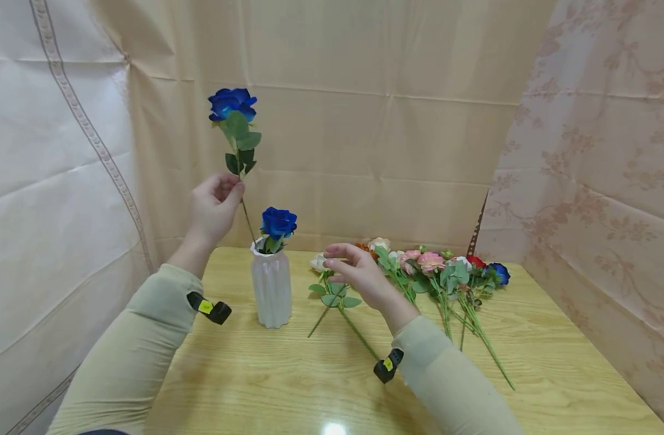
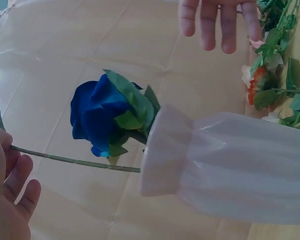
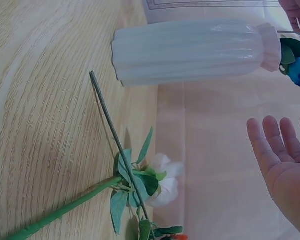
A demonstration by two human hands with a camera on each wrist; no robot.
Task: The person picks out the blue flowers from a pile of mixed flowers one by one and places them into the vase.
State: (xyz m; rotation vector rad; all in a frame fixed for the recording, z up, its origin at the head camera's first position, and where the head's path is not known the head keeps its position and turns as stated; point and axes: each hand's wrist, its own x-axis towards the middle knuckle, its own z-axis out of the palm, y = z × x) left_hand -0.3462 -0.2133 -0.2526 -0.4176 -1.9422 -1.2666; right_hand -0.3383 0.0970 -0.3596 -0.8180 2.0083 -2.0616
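Observation:
In the head view my left hand (image 1: 216, 205) pinches the stem of a blue rose (image 1: 232, 106) above a white fluted vase (image 1: 272, 290). The stem's lower end passes into the vase mouth, as the left wrist view also shows. A second blue rose (image 1: 279, 222) stands in the vase, its bloom just over the rim (image 2: 157, 150). To the right of the vase, my right hand (image 1: 359, 272) hovers with its fingers extended and holds nothing. Below it lies a white rose (image 3: 165, 180) with green leaves on the table.
Several loose flowers lie at the right back of the wooden table (image 1: 288, 386), among them pink blooms (image 1: 431, 261), a red one (image 1: 475, 261) and a blue one (image 1: 498, 273). A beige cloth (image 1: 332, 139) hangs behind, with patterned cloth on the right side.

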